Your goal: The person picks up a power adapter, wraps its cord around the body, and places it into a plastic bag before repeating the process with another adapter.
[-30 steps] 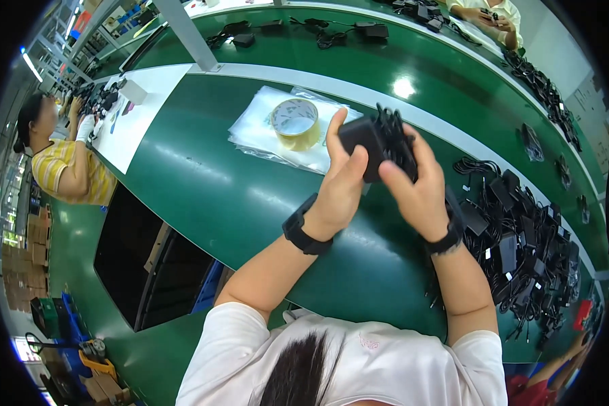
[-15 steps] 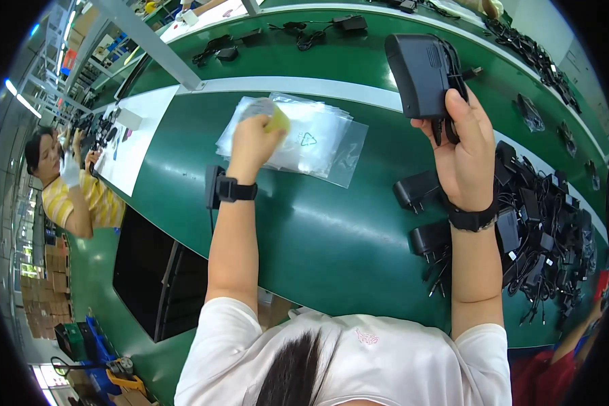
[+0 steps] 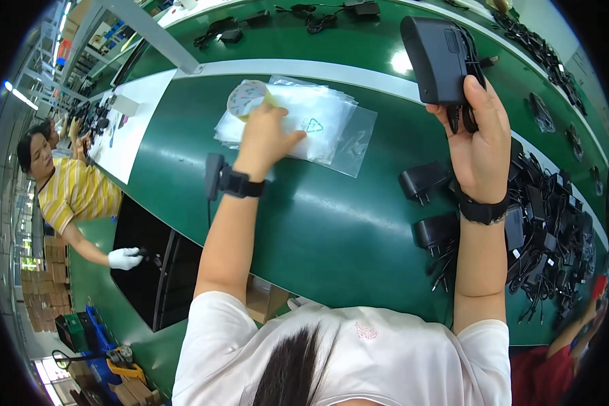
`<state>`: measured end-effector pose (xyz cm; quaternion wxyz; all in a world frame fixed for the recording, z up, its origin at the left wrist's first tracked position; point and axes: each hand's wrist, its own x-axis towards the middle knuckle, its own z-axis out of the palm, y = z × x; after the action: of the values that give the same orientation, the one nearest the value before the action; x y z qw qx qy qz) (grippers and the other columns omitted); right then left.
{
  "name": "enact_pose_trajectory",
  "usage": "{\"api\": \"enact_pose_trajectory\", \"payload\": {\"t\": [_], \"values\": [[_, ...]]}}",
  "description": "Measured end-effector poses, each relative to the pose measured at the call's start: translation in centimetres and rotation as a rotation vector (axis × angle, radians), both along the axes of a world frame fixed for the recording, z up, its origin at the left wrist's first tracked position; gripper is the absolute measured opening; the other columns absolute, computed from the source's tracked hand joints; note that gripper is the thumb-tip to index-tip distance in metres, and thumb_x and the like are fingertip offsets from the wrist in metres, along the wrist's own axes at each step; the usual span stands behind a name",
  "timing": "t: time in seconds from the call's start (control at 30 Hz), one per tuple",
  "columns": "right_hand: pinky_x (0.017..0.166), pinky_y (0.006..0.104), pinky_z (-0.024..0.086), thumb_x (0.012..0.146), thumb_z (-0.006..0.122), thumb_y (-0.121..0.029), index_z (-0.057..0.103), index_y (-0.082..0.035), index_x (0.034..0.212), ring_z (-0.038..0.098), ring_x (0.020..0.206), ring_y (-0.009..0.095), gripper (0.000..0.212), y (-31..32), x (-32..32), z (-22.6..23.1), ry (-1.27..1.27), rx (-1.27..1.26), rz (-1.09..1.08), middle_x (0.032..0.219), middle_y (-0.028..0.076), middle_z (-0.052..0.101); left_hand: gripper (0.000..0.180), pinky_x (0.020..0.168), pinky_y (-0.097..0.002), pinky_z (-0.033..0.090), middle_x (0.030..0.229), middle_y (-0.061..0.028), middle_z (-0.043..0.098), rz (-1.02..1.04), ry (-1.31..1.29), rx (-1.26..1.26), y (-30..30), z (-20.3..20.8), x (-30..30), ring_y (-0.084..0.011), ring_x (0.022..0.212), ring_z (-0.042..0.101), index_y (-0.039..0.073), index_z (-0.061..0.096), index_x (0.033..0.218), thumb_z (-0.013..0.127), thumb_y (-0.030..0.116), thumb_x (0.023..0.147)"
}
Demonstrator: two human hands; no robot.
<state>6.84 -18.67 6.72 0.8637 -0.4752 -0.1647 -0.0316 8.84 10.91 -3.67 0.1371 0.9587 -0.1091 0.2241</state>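
My right hand is raised over the right side of the table, closed around a black power adapter with its cable bundled beside it. To the left, my left hand is over a stack of clear plastic bags, thumb spread away from the fingers. Its fingertips are at the near edge of a yellowish tape roll, which rests on the bags' far left corner. Below my right hand lie two more black adapters, one farther and one nearer, prongs toward me.
A large heap of black adapters and cables covers the table's right side. Beyond a white ledge, more adapters lie on a green surface. At left, a person in a striped yellow shirt reaches a gloved hand over a dark bin-like opening.
The tape roll is now on the bags' far left corner, and my left hand has opened from its grip. My right hand with the adapter shifted slightly right. The co-worker's gloved hand came down.
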Motion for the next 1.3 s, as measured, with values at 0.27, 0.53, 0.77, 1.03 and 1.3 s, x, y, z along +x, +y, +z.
{"api": "enact_pose_trajectory", "payload": {"t": [0.27,0.53,0.77,1.03,1.3], "values": [[0.07,0.0271,0.048,0.088,0.053,-0.02,0.052,0.002,0.104,0.058,0.075,0.014,0.027,-0.2,0.2,-0.3,-0.018,0.001,-0.011,0.09,0.007,0.061,0.023,0.067,-0.0395,0.047,0.075,-0.0207,0.061,0.103,0.312,-0.083,-0.4,-0.7,1.0,-0.0355,0.074,0.059,-0.001,0.065,0.08,0.062,0.02,0.073],[0.069,0.0267,0.049,0.087,0.055,-0.018,0.053,0.002,0.103,0.059,0.076,0.012,0.025,0.1,0.3,-0.4,0.011,0.022,0.005,0.089,0.006,0.061,0.033,0.071,-0.0417,0.045,0.078,-0.0153,0.057,-0.141,0.007,-0.141,-10.7,-0.5,-1.5,-0.0345,0.077,0.055,0.002,0.059,0.083,0.069,0.031,0.071],[0.069,0.0264,0.048,0.087,0.054,-0.018,0.053,0.002,0.103,0.059,0.073,0.014,0.025,-0.8,0.0,0.2,-0.023,0.057,-0.024,0.089,0.007,0.061,0.041,0.067,-0.0399,0.049,0.074,-0.0216,0.061,-0.099,0.555,0.1,-12.0,1.4,2.1,-0.0365,0.069,0.06,-0.004,0.061,0.07,0.071,0.034,0.062],[0.071,0.0279,0.049,0.088,0.053,-0.019,0.053,0.001,0.104,0.059,0.075,0.015,0.026,-1.2,0.0,0.2,-0.044,0.036,-0.011,0.09,0.007,0.061,0.018,0.065,-0.0391,0.049,0.073,-0.0207,0.062,0.052,0.536,-0.133,-10.9,2.8,2.9,-0.0332,0.076,0.062,-0.002,0.063,0.068,0.055,0.013,0.061],[0.07,0.0276,0.051,0.088,0.052,-0.02,0.052,0.0,0.108,0.059,0.078,0.012,0.028,-0.4,0.4,-0.7,0.055,-0.005,0.029,0.094,0.006,0.06,0.02,0.044,-0.0247,0.043,0.062,-0.0072,0.055,0.196,0.595,-0.771,-4.5,2.5,0.6,-0.0133,0.049,0.052,-0.002,0.055,0.092,0.048,0.005,0.075]]}}
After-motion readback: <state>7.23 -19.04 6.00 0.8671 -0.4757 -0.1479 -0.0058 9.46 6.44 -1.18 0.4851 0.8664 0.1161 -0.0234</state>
